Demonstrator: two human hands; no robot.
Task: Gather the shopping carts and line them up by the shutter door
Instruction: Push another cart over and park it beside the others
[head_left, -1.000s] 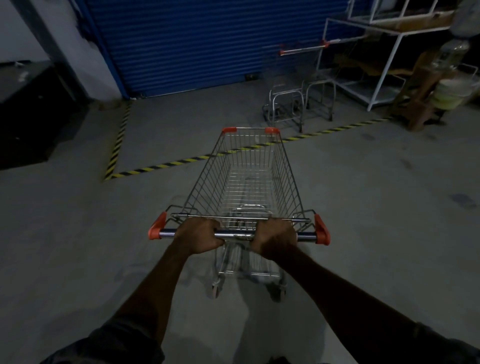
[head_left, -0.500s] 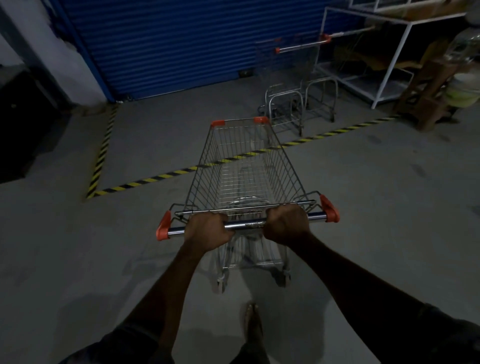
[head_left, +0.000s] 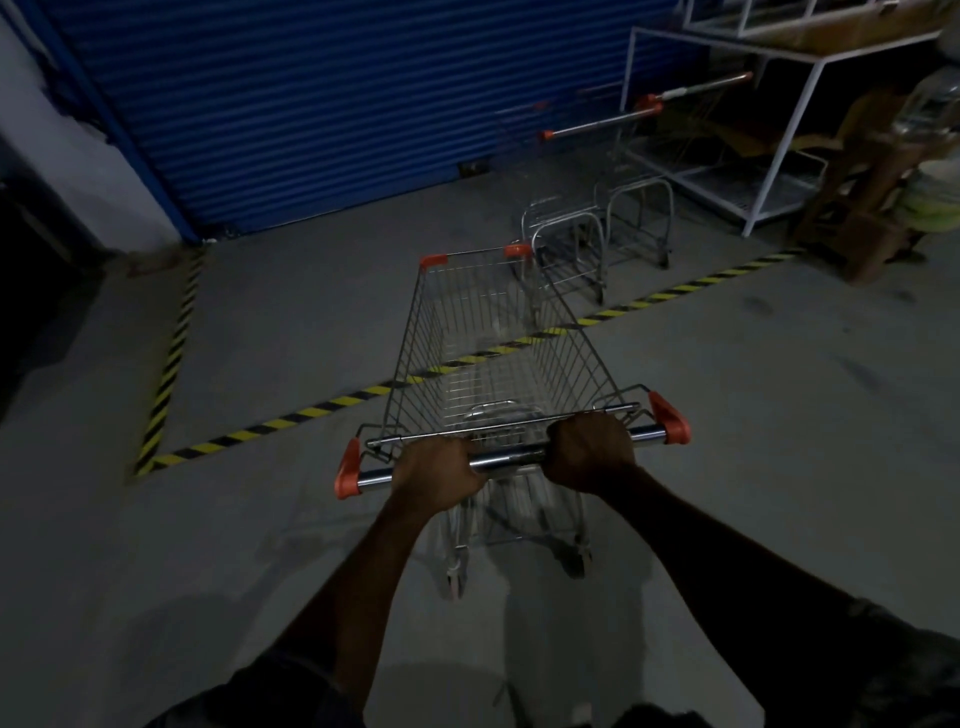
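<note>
A wire shopping cart (head_left: 493, 358) with orange corner caps stands straight ahead of me on the concrete floor. My left hand (head_left: 439, 470) and my right hand (head_left: 589, 449) both grip its chrome handle bar (head_left: 506, 460). The cart's front end reaches over the yellow-black floor stripe (head_left: 291, 418). Beyond it, two more carts (head_left: 597, 208) stand nested side by side near the blue shutter door (head_left: 332, 104), their handles facing me. The cart's front wheels are hidden under the basket.
A white metal rack (head_left: 769, 171) stands at the back right, with a wooden stool (head_left: 872, 208) and bottles beside it. A second hazard stripe (head_left: 174, 353) runs along the left. A dark counter (head_left: 31, 291) fills the far left. Bare concrete lies inside the striped area.
I have pushed the cart forward and veered it slightly right; its front has crossed the floor stripe and the parked carts and shutter are closer.
</note>
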